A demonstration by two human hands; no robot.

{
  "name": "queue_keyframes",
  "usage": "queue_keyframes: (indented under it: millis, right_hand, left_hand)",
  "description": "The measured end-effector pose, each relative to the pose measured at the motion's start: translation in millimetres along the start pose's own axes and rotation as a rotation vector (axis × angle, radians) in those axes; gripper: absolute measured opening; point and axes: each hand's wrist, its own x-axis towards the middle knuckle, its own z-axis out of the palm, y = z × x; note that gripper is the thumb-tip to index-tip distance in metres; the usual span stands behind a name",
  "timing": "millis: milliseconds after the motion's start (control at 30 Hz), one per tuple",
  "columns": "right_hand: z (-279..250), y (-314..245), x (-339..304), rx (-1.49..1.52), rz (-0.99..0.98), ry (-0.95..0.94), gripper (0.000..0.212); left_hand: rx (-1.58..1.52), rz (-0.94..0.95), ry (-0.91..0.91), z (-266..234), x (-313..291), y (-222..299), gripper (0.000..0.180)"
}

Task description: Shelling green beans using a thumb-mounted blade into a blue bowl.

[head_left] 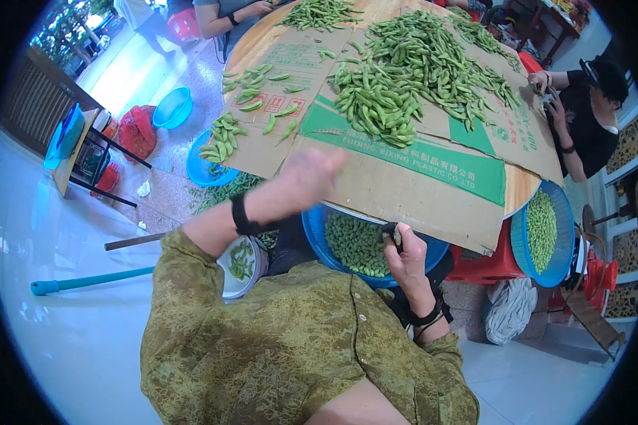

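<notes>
My left hand (310, 178), smeared by motion, is over the near left edge of the cardboard (432, 195); its fingers do not show clearly. Closed in front of me, my right hand (407, 259) is above the rim of a blue basin (436, 253). Something black shows at its thumb and fingers, and I cannot make out what it holds. Shelled green beans (354, 244) fill much of that basin. A large heap of green soybean pods (397, 78) lies on the cardboard, with a smaller group of loose pods (225, 138) at its left edge.
Across on the right, a person (590, 117) works with both hands at the round wooden table (524, 188). Another blue basin of beans (542, 230) stands below them. At left are a white bucket (242, 269), a teal pole (92, 282) and blue basins (172, 108).
</notes>
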Motion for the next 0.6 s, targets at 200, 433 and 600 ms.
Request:
queue_keyframes:
  millis: [200,433,600]
  right_hand:
    - [0,2,-1,-0.07,-0.129,-0.109,0.018]
    - [-6,-20,0,0.523,0.421,-0.145,0.026]
    - [-6,-19,1,0.6,0.417,-0.092,0.031]
  left_hand:
    - [0.374,0.218,0.164,-1,60,-58,0.018]
    - [0.107,0.323,0.116,45,119,-40,0.021]
    - [-0.051,0.327,0.083,43,118,-29,0.025]
